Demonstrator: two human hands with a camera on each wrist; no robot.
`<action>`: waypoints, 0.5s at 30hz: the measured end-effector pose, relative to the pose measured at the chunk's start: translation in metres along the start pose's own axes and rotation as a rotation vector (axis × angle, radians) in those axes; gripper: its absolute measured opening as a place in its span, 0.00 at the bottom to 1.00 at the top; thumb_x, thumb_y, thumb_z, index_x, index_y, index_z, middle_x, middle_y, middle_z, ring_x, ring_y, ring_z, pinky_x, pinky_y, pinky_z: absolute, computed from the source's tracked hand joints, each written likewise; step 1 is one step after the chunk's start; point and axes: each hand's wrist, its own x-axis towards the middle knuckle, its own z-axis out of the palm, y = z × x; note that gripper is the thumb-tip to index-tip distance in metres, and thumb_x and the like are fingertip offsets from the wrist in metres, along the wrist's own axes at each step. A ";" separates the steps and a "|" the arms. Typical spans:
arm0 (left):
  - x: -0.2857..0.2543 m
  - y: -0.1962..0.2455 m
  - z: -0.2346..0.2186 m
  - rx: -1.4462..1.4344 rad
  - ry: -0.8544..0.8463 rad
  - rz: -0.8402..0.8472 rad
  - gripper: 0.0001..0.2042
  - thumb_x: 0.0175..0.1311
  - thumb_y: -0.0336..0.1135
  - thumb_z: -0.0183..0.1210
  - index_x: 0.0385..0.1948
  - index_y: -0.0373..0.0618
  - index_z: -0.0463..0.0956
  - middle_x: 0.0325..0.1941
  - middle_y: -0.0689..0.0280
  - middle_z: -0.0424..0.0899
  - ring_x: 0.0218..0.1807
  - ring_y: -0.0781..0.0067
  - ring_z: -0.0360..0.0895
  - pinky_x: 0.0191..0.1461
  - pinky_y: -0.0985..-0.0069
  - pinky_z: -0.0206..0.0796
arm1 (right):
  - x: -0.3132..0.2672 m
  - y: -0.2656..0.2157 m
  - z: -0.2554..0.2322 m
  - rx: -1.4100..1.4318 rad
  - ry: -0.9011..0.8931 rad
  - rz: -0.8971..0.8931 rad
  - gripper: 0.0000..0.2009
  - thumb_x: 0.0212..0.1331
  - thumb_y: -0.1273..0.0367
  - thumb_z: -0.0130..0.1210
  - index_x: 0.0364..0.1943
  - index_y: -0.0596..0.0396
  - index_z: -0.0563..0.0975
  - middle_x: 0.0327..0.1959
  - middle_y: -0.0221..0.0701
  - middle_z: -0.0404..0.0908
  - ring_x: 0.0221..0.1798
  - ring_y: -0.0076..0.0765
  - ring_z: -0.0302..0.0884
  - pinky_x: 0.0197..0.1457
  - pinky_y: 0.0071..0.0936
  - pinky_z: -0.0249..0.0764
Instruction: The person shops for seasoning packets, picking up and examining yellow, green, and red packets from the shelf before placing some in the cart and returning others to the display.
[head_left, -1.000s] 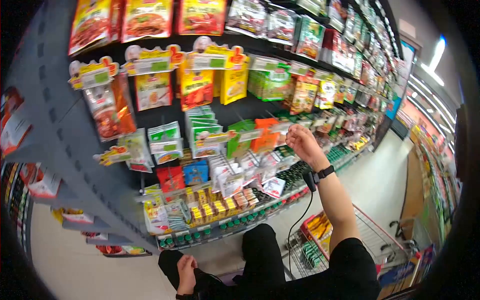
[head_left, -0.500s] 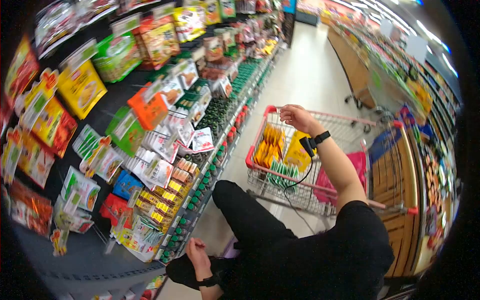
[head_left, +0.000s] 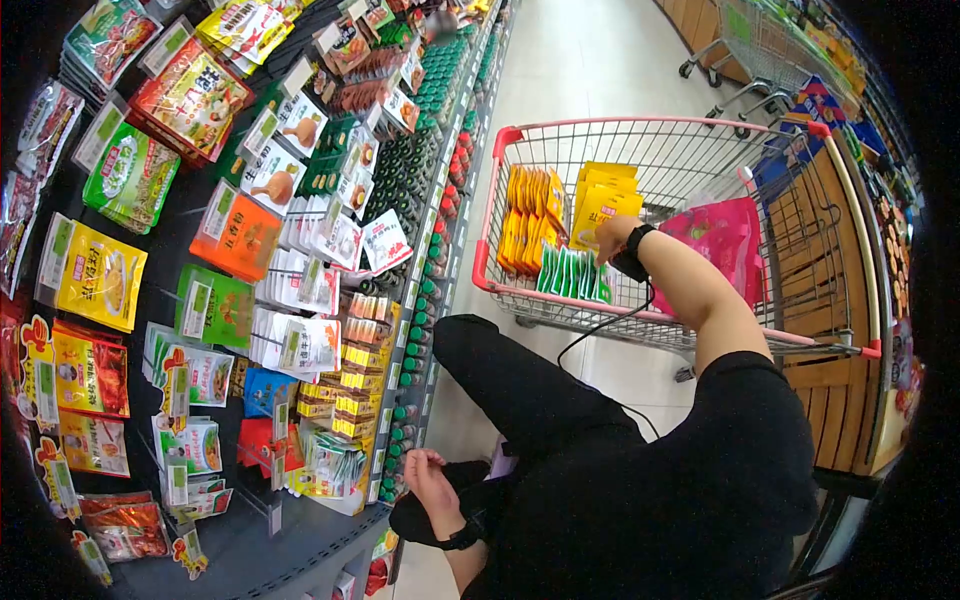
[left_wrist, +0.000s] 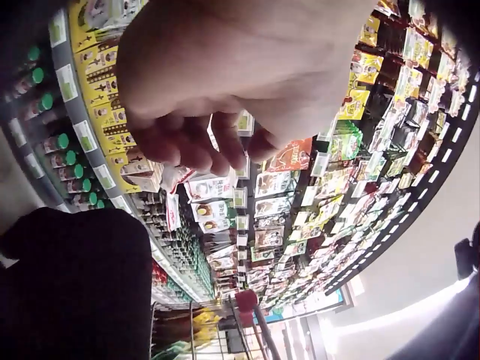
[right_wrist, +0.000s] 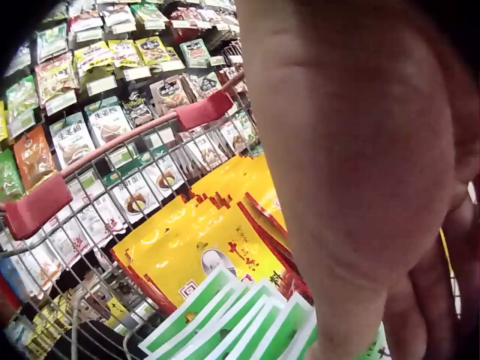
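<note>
In the head view my right hand (head_left: 617, 236) reaches down into the cart, at the edge of the green-and-white packets (head_left: 572, 272) and over the yellow packets (head_left: 603, 205). The right wrist view shows its fingers (right_wrist: 420, 315) extended downward, with green packets (right_wrist: 247, 322) beside the thumb; the fingertips and any grip are hidden. My left hand (head_left: 432, 485) hangs loosely curled by my knee, beside the shelf, holding nothing. In the left wrist view, that hand (left_wrist: 232, 82) appears in front of the shelf packets, its fingers bent.
The red-edged wire cart (head_left: 640, 122) also holds orange packets (head_left: 530, 215) and a pink bag (head_left: 712, 245). Shelves of hanging packets (head_left: 235, 235) and green-capped bottles (head_left: 415, 350) run along the left. Another cart (head_left: 765, 55) stands farther up the aisle, near a wooden display (head_left: 810, 270).
The view has swung from the shelf toward the cart. My right hand has come down from above the cart to the packets inside. My left hand stays low, loosely curled.
</note>
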 end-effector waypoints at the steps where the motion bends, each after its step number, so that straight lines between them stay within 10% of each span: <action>1: -0.002 -0.007 -0.003 0.011 0.027 -0.024 0.10 0.71 0.34 0.49 0.27 0.44 0.69 0.27 0.67 0.70 0.31 0.76 0.67 0.37 0.77 0.62 | 0.002 0.000 0.000 -0.009 -0.002 0.014 0.42 0.44 0.46 0.67 0.64 0.50 0.66 0.40 0.36 0.83 0.40 0.38 0.80 0.40 0.31 0.74; 10: -0.012 -0.025 -0.002 0.040 -0.026 -0.125 0.10 0.70 0.32 0.50 0.26 0.43 0.69 0.27 0.68 0.72 0.31 0.78 0.68 0.38 0.80 0.60 | -0.010 0.002 0.022 0.410 -0.019 0.096 0.25 0.58 0.45 0.58 0.41 0.54 0.84 0.34 0.35 0.86 0.34 0.35 0.83 0.38 0.32 0.78; 15: -0.003 -0.006 0.006 0.106 -0.020 -0.096 0.09 0.70 0.32 0.51 0.26 0.44 0.69 0.27 0.68 0.72 0.31 0.79 0.68 0.38 0.80 0.60 | 0.021 0.017 0.048 0.399 0.151 0.016 0.28 0.54 0.41 0.57 0.44 0.49 0.84 0.35 0.29 0.86 0.36 0.33 0.82 0.39 0.30 0.76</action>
